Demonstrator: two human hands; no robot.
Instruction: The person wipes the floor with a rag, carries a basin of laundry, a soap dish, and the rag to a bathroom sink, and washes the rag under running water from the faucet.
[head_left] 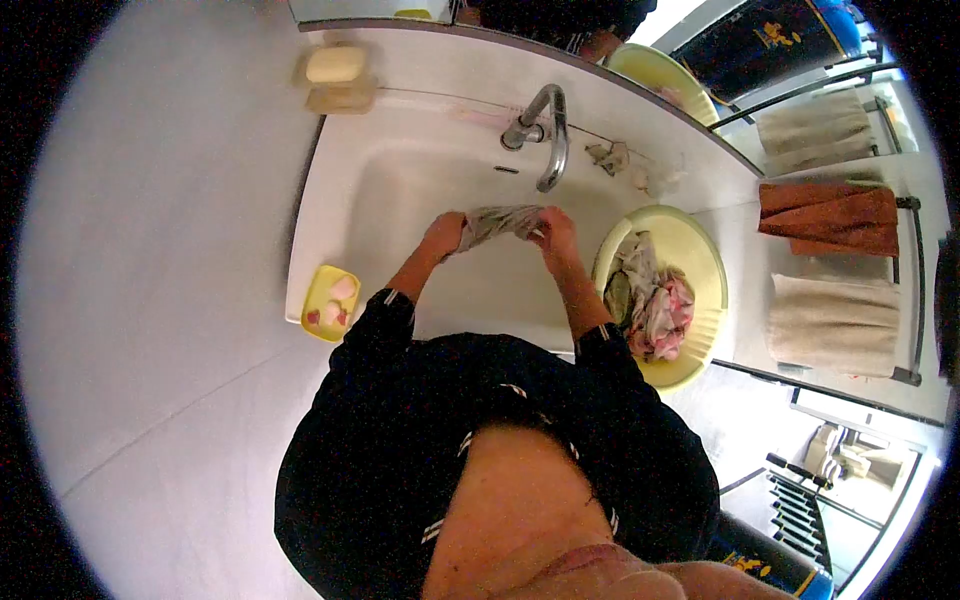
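Note:
A wet-looking grey cloth (pixel 500 225) is stretched between my two hands over the white sink (pixel 375 190). My left hand (pixel 445 236) grips one end of it, and my right hand (pixel 553 238) is closed on the other. Just beyond the cloth stands a chrome faucet (pixel 555 140), its spout arching down toward the basin. To the right of my right hand, a pale yellow tub (pixel 708 300) holds a heap of crumpled pink and grey cloths (pixel 662 315). What kind of garment the grey cloth is, I cannot tell.
At the sink's left front corner sits a yellow soap dish (pixel 318 298) with several pinkish pieces. A pale soap bar (pixel 336 65) rests at the back left. Brown (pixel 830 215) and beige towels (pixel 835 325) hang on a rack at right. Behind the faucet lies a crumpled rag (pixel 608 157).

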